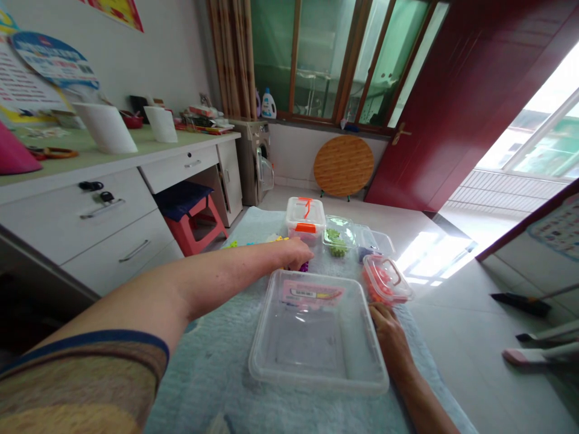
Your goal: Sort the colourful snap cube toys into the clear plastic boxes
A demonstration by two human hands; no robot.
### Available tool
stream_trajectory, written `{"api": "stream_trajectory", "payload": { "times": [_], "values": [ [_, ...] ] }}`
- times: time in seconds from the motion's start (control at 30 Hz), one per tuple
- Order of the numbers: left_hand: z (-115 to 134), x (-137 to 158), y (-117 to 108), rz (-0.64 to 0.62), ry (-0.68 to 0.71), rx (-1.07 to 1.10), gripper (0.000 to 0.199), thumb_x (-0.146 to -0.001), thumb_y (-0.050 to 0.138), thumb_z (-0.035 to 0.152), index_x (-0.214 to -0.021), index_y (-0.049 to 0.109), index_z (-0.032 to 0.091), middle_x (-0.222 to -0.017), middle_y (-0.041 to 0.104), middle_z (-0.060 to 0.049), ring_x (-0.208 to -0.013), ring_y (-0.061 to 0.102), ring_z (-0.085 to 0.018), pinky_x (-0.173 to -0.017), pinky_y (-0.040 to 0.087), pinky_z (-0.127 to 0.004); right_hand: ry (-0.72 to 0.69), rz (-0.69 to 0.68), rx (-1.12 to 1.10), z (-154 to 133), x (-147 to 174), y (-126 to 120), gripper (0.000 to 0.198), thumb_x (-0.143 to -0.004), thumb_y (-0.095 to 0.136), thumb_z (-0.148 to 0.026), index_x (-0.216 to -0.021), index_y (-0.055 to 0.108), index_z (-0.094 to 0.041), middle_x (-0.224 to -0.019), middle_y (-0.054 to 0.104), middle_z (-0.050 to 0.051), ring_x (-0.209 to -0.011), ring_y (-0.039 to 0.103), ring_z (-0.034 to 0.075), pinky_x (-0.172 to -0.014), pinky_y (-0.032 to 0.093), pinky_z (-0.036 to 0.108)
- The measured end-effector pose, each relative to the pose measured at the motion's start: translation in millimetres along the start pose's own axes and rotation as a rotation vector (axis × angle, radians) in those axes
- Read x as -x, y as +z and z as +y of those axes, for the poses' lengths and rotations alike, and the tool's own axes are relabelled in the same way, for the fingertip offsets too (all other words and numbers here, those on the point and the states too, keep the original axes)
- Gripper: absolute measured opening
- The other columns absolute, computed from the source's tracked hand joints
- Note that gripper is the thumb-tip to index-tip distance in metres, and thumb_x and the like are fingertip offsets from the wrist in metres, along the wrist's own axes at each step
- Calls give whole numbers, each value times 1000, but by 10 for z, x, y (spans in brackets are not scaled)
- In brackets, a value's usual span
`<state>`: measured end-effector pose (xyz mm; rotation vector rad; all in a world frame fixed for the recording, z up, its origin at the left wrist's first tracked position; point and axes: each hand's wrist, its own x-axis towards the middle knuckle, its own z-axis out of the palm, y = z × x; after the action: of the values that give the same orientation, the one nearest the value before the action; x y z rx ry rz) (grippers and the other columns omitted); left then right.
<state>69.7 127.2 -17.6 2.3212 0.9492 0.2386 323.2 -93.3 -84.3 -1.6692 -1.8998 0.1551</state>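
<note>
My left hand [296, 253] reaches forward over a pale blue mat [217, 367], its fingers curled down onto small coloured toy pieces [304, 266], a purple one showing under the fingertips. Whether it grips one I cannot tell. My right hand [389, 337] rests against the right side of a large empty clear plastic tray [316, 374], fingers touching its rim. Beyond the tray stand a clear box with an orange latch [306, 218], a clear tub holding green pieces [337, 236], an empty-looking clear tub [376, 243] and a small box of orange pieces [386, 280].
A white desk with drawers [104, 211] runs along the left, a red stool [192, 226] beneath it. A washing machine [259, 160], a round wooden tabletop [344, 166] and a red door [461, 102] stand behind. Broom handles [529, 304] lie on the tiled floor at right.
</note>
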Motion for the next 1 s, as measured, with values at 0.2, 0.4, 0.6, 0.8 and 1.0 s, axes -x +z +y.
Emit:
{"api": "stream_trajectory", "payload": {
  "times": [0.2, 0.4, 0.6, 0.8, 1.0],
  "values": [
    [113, 156, -185, -311, -73, -369, 39, -43, 82, 15, -79, 70, 19, -85, 68, -10, -89, 59, -31, -85, 41, -42, 14, -23, 30, 2, -7, 9, 23, -88, 45, -26, -88, 68, -21, -99, 66, 9, -97, 59, 25, -89, 47, 38],
    [210, 179, -417, -198, 52, -261, 40, -66, 67, 23, -106, 67, 16, -106, 69, -11, -91, 61, -24, -80, 44, -32, 14, -26, 61, -11, -9, 10, 24, -89, 44, -25, -89, 67, -20, -99, 66, 8, -96, 58, 23, -89, 46, 36],
    [67, 271, -825, -107, -2, -20, 49, -75, 59, 31, -121, 59, 13, -116, 68, -10, -97, 63, -20, -82, 45, -26, 20, -20, 72, -13, -3, 5, 24, -90, 44, -26, -89, 67, -20, -103, 66, 9, -100, 58, 24, -90, 46, 36],
    [-200, 544, -946, -126, -159, -14, 70, -59, 74, 40, -122, 60, 14, -132, 60, -16, -116, 58, -27, -92, 44, -30, 16, -25, 64, -5, -5, 11, 24, -90, 44, -28, -88, 67, -21, -100, 66, 8, -97, 59, 24, -88, 47, 36],
    [-151, 537, -777, -31, 4, -134, 47, -66, 68, 30, -112, 68, 19, -117, 69, -10, -103, 63, -25, -89, 45, -32, 8, -24, 61, -13, -14, 7, 24, -89, 43, -27, -87, 67, -20, -100, 66, 9, -97, 59, 24, -88, 47, 37]
  ]
}}
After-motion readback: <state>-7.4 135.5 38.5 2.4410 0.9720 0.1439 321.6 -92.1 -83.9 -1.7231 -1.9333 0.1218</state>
